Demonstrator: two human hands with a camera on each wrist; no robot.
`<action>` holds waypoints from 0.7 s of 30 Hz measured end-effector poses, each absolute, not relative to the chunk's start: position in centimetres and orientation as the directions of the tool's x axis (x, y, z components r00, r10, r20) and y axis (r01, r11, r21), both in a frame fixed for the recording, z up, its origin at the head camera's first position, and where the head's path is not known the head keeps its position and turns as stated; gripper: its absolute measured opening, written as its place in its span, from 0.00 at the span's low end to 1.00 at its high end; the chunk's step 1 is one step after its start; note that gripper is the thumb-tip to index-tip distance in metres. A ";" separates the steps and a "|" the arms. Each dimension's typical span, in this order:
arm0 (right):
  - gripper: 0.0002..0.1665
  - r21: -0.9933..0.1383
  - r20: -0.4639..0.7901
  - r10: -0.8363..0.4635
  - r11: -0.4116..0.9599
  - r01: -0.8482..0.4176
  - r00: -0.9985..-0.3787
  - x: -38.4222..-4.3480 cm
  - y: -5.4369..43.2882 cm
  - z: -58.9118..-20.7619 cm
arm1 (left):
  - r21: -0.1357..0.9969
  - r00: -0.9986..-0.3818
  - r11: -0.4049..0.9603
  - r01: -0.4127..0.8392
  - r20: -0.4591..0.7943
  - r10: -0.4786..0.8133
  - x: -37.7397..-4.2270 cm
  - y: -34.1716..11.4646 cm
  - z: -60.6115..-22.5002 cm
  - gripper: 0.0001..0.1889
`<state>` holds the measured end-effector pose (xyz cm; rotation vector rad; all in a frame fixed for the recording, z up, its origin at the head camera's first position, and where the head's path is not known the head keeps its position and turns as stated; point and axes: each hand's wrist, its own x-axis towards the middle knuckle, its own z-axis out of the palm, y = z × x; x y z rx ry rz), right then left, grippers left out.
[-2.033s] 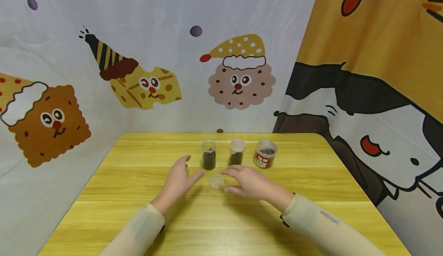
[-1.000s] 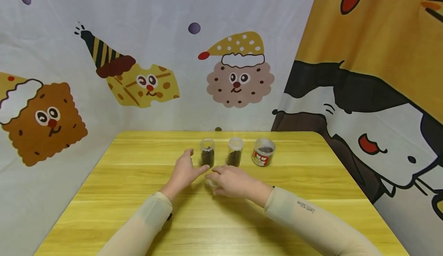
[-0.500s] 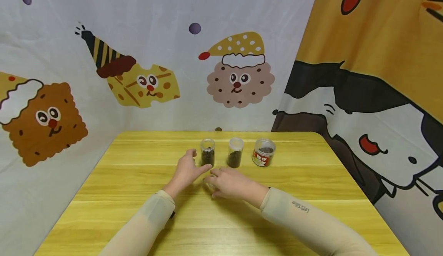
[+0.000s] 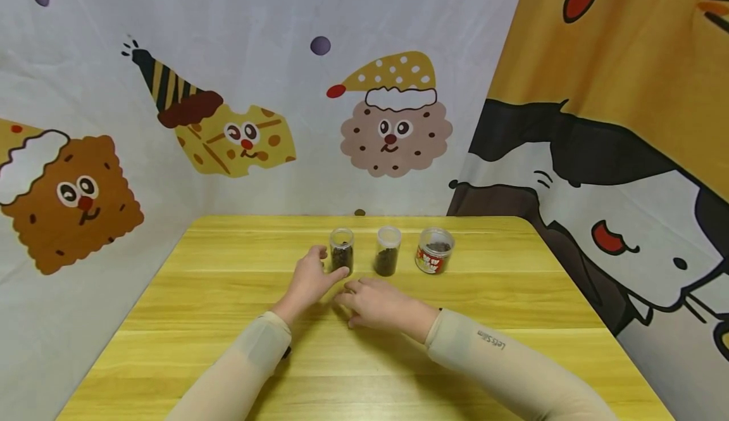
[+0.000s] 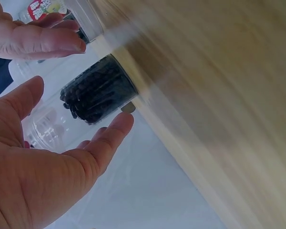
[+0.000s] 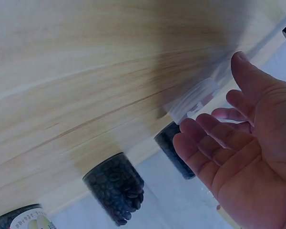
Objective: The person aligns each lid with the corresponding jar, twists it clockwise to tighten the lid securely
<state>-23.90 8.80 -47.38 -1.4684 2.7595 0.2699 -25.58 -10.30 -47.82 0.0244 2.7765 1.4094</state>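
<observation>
My left hand (image 4: 310,282) is beside the left clear jar (image 4: 342,257), which stands upright and holds dark beans. In the left wrist view its thumb and fingers are spread around that jar (image 5: 100,90), apparently without gripping it. My right hand (image 4: 376,304) hovers low over the table, in front of the jars, its fingers loosely bent. A clear round lid (image 6: 195,100) lies by its fingertips in the right wrist view; from the head this lid is mostly covered by the hand. Whether the fingers touch the lid, I cannot tell.
A second clear jar (image 4: 387,257) of dark beans, with a whitish top, stands in the middle. To its right is a wider jar (image 4: 435,256) with a red label and dark contents. All are on a wooden table (image 4: 239,250) before a cartoon-printed cloth (image 4: 256,22).
My right hand has moved left, over the lid. My left hand has come right and forward, closer to the left jar. The jars stay in place; the last half second shows little movement.
</observation>
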 end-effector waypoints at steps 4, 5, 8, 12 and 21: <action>0.33 0.133 -0.039 -0.838 0.536 -0.834 -0.545 -24.1 8.8 -47.5 | 0.808 -1.000 0.590 0.003 -0.015 0.026 -25.8 -10.2 -48.0 0.42; 0.31 0.131 -0.029 -0.842 0.531 -0.837 -0.539 -24.1 8.8 -47.6 | 0.805 -0.999 0.593 0.007 -0.012 0.029 -25.8 -10.1 -48.0 0.42; 0.26 0.140 -0.013 -0.848 0.523 -0.841 -0.529 -24.2 8.7 -47.7 | 0.801 -0.999 0.598 0.013 -0.011 0.037 -25.9 -10.0 -48.0 0.41; 0.20 0.194 -0.014 -0.852 0.512 -0.837 -0.524 -24.4 8.5 -47.8 | 0.804 -0.999 0.595 0.014 -0.012 0.041 -26.0 -9.7 -47.9 0.41; 0.14 0.207 0.018 -0.843 0.529 -0.823 -0.538 -25.0 8.5 -48.1 | 0.809 -1.000 0.587 0.003 -0.013 0.022 -27.0 -9.4 -48.3 0.41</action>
